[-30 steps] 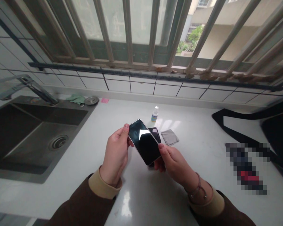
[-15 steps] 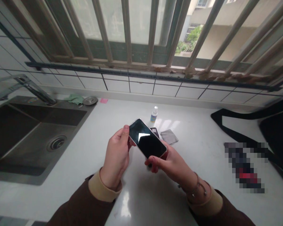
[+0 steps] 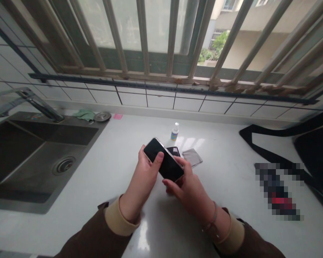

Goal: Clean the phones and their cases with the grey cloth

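Observation:
A smartphone (image 3: 168,165) with a dark screen is held tilted above the white counter, between both hands. My left hand (image 3: 144,175) grips its left side, with the thumb lying across the screen. Around the lower right end of the phone, my right hand (image 3: 187,184) is closed, fingers at the far edge and thumb at the near one. Just behind the phone lies a flat black object (image 3: 174,151), partly hidden by it. Beside that is a folded grey cloth (image 3: 192,157). A small white spray bottle (image 3: 174,132) with a coloured label stands further back.
On the left is a steel sink (image 3: 47,157) with a faucet (image 3: 40,104). A green cloth (image 3: 84,115), a round metal strainer lid (image 3: 102,116) and a pink slip (image 3: 117,116) lie along the back. A black strap (image 3: 269,145) and a blurred-out item (image 3: 280,193) are on the right.
My left thumb has moved from the phone's corner onto its screen. My right fingers have come up over the far edge. The phone has shifted slightly left and its screen glare is gone.

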A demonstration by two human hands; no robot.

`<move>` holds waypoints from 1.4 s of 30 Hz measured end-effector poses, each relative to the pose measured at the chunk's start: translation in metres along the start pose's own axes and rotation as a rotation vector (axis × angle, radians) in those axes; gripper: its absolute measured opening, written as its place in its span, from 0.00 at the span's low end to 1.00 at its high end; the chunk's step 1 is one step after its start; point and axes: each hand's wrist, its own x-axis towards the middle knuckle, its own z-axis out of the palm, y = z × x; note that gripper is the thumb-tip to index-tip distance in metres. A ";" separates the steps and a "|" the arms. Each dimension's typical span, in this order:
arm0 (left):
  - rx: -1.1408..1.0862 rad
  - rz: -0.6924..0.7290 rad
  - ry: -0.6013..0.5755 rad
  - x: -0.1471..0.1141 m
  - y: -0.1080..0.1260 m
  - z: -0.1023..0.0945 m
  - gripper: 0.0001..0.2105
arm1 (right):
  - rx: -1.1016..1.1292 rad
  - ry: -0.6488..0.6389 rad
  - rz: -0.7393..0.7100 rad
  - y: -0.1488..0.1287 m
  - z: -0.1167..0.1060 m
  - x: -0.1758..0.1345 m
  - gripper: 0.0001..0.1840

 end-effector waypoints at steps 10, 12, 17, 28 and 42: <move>-0.173 -0.093 0.023 -0.010 0.004 0.011 0.52 | -0.122 -0.107 -0.162 0.001 0.013 -0.007 0.58; -0.176 -0.078 0.034 -0.013 0.007 0.014 0.52 | -0.179 -0.081 -0.214 0.003 0.014 -0.007 0.54; -0.088 -0.128 0.081 -0.010 0.012 0.010 0.50 | -0.382 -0.118 -0.336 0.010 0.008 -0.004 0.54; 0.840 0.112 0.139 0.017 0.008 -0.018 0.36 | -0.606 0.110 -0.488 -0.003 -0.014 0.003 0.18; 1.585 0.095 0.153 0.014 0.014 -0.019 0.28 | -0.759 0.003 -0.350 0.002 -0.031 0.014 0.17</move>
